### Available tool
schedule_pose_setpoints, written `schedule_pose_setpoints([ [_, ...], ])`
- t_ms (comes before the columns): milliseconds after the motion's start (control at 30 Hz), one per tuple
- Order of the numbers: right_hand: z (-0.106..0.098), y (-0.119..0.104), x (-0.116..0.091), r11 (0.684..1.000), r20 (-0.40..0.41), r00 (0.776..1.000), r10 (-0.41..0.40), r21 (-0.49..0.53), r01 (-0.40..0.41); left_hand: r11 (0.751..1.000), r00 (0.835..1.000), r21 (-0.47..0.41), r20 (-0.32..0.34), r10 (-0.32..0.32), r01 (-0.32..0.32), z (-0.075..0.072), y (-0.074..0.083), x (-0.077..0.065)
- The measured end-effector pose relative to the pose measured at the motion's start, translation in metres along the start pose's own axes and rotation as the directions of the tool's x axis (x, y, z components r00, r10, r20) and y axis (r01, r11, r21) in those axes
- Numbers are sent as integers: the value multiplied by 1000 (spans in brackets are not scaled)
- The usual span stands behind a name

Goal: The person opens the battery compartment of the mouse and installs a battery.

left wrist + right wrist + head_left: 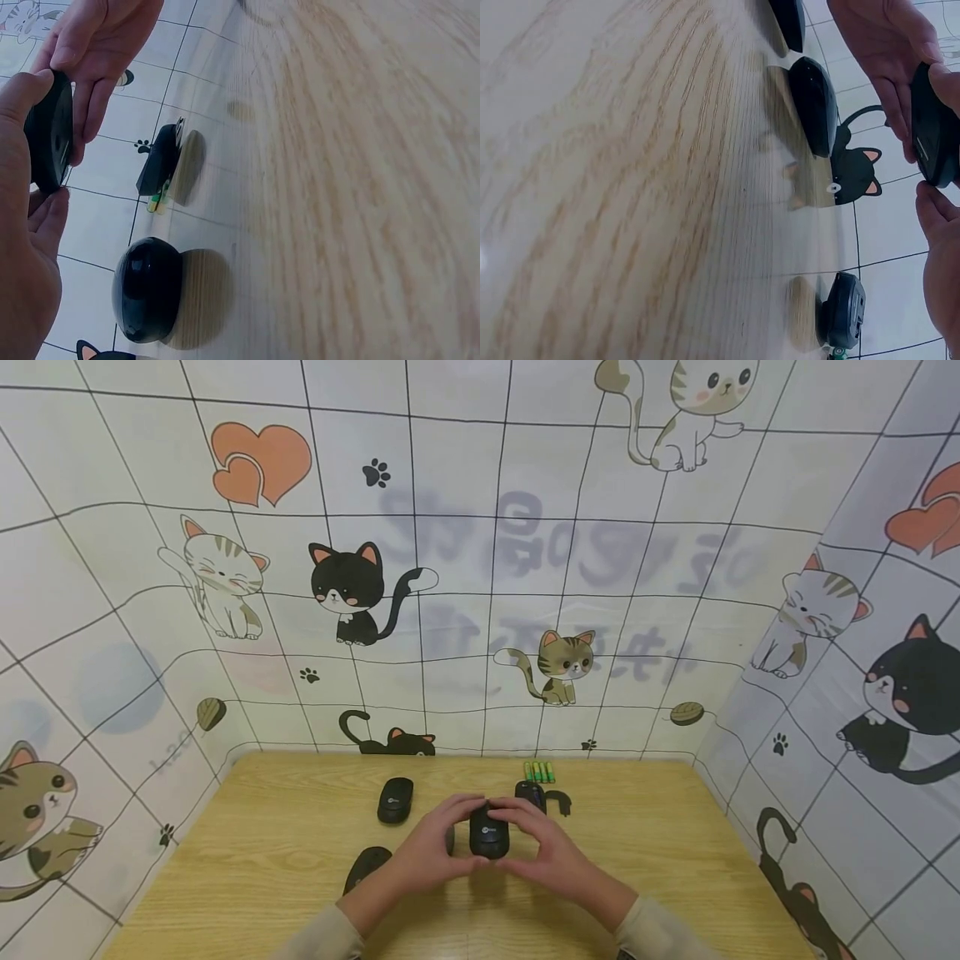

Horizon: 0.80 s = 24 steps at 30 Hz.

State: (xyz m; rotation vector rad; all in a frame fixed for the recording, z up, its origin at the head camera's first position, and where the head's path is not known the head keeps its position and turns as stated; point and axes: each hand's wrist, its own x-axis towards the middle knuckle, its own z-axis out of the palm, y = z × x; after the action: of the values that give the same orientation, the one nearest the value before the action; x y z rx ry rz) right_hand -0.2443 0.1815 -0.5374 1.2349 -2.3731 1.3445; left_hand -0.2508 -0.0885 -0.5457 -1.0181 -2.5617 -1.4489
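Observation:
A black computer mouse (489,832) is held above the wooden table between both hands, its small light logo showing in the head view. My left hand (431,847) grips its left side, thumb at the near end and fingers at the far end. My right hand (546,852) holds the opposite side in the same way. Both wrist views show the mouse (51,135) raised off the tabletop, pinched by fingertips at its ends. Beyond the right hand lies another black mouse (529,792), partly covered by the fingers, with a dark curved piece (559,801) beside it.
Several green and yellow batteries (539,772) lie in a row at the table's back edge. One black mouse (395,800) sits at the back left, another (366,866) near the left forearm. A further dark mouse (450,839) is mostly hidden behind the left hand. Cat-patterned cloth (465,610) surrounds the table (285,843).

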Motion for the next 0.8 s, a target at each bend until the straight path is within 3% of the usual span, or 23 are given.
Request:
schedule_pose_setpoints([
  [133,1,0,-1,1000,-33,999,4,24,-3,998,999,-52,-22,35,-36,3,-1,0],
  [233,1,0,-2,999,-52,998,23,41,-21,992,992,-59,-66,112,-116,5,-1,0],
  [367,2,0,-2,996,-67,996,58,77,-52,970,961,-9,-134,241,-244,8,-2,1],
  [467,2,-2,-2,993,-76,995,69,100,-62,954,940,22,-164,298,-299,8,-2,2],
  [600,2,-4,-1,992,-81,995,55,118,-46,950,931,45,-190,312,-310,9,-4,4],
  [800,2,-5,0,989,-54,997,57,136,-49,956,930,37,-221,292,-292,11,-5,4],
])
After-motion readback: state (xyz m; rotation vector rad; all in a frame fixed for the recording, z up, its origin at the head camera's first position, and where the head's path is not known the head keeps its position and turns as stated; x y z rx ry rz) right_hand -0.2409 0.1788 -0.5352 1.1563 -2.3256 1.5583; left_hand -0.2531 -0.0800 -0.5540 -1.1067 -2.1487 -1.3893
